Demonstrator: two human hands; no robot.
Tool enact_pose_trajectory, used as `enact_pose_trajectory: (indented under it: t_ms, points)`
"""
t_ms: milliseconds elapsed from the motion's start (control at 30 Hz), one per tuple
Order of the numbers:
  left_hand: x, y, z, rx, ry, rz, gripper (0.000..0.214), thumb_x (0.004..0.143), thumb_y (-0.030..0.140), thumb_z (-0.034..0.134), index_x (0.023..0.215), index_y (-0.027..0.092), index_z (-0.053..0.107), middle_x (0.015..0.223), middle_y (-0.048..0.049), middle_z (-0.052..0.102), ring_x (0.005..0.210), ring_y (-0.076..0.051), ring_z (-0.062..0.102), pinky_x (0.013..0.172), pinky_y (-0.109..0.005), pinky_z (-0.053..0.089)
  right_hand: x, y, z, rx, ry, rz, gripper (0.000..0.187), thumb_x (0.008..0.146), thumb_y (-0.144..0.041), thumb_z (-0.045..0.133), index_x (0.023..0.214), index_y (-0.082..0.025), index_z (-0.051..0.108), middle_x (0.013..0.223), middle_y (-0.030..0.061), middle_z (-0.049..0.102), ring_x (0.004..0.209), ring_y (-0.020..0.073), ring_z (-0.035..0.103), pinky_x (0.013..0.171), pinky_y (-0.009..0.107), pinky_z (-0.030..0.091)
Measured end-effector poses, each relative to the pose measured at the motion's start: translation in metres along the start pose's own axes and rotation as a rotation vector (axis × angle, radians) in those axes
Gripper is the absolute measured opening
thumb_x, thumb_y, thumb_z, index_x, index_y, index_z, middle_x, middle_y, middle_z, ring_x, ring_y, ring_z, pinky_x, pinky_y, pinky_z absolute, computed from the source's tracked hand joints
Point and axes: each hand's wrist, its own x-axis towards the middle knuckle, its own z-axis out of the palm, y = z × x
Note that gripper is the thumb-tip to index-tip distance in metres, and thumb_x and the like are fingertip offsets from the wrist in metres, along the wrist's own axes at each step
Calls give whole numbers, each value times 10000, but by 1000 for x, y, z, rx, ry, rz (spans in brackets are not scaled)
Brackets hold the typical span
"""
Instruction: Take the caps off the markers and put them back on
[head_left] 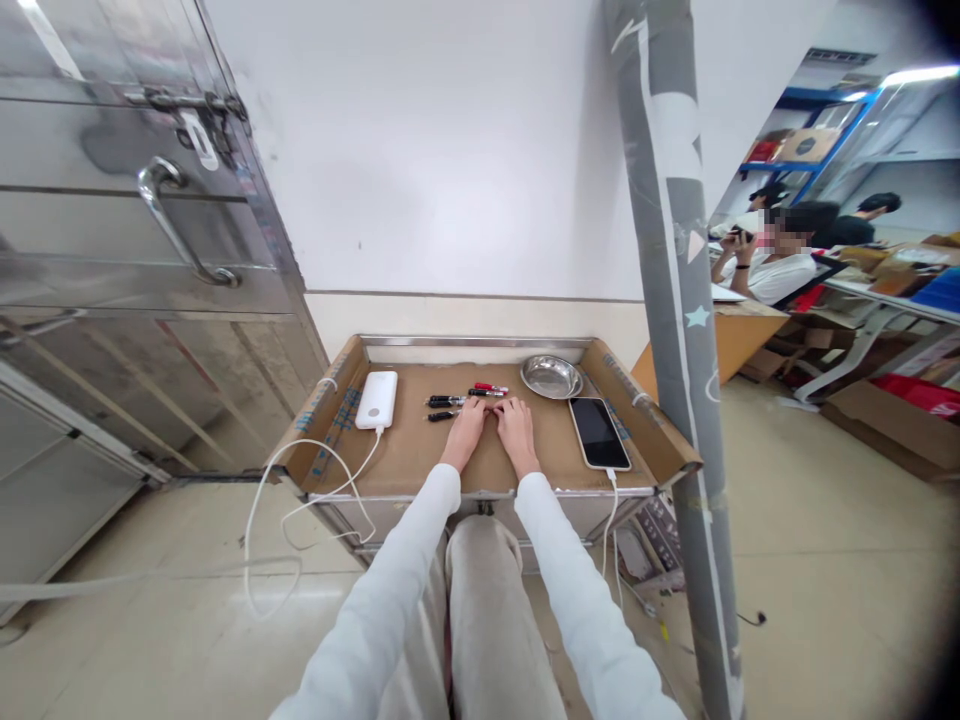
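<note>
Both my hands rest close together on a brown cardboard-covered tabletop point(420, 465). My left hand point(468, 428) has its fingers bent and drawn together, and my right hand point(516, 430) is curled the same way beside it. Their fingertips almost meet around a small dark thing, too hidden to name. Just left of my left hand lie black pens point(445, 401), with a single black pen point(441, 416) nearer to me, its end by my fingers. Beyond the fingertips are a red pen point(491, 387) and another dark pen point(487, 393).
A white power bank point(376, 400) with a cable lies at left. On the right are a round metal dish point(551, 377) and a phone point(600, 433) plugged into a cable. Raised cardboard sides edge the table. A grey wrapped pipe point(675, 250) stands right; people sit beyond.
</note>
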Motion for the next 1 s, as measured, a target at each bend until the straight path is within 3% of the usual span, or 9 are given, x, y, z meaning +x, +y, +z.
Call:
enact_pose_trajectory:
  t_ms: [233,500,667,767,900,1000]
  points:
    - [3,-3,3,-79,13,26,211,902,90,371,1034,170,514,1038,-78,598,1013,-168,560,903,-334,473,1,3,4,69,2,-77,262,932,-137,373,1021,-156,619,1007,92,641,925,218,521,851,321,366]
    - [13,7,0,221,47,93,407,857,56,387,1254,111,454,1278,-141,523,1228,-220,446,1065,-393,318,-4,0,-6,35,125,64,267,937,-143,362,994,-136,623,940,103,640,881,217,511,841,317,357]
    - [6,15,-7,297,-68,191,234,909,281,471,1091,168,565,1097,-91,598,1085,-229,518,970,-402,371,-8,1,-10,93,197,90,295,937,-135,345,1012,-166,629,969,77,665,866,205,515,841,306,350]
    - [-6,21,-14,301,-107,233,189,912,315,481,988,177,585,991,-61,604,994,-211,545,903,-367,402,-10,2,-11,140,232,95,302,944,-158,343,998,-177,640,991,65,682,854,199,524,836,301,353]
    - [-21,26,-20,365,62,61,187,941,273,421,999,161,559,982,-72,597,936,-199,565,843,-333,421,-11,0,-12,144,239,131,303,949,-193,352,998,-186,652,969,67,699,822,203,532,809,308,368]
    - [-24,26,-20,434,119,3,191,945,263,405,997,150,550,982,-89,596,924,-209,574,815,-328,436,-10,-2,-13,150,189,115,288,943,-223,382,1004,-187,661,936,82,703,808,211,542,791,320,386]
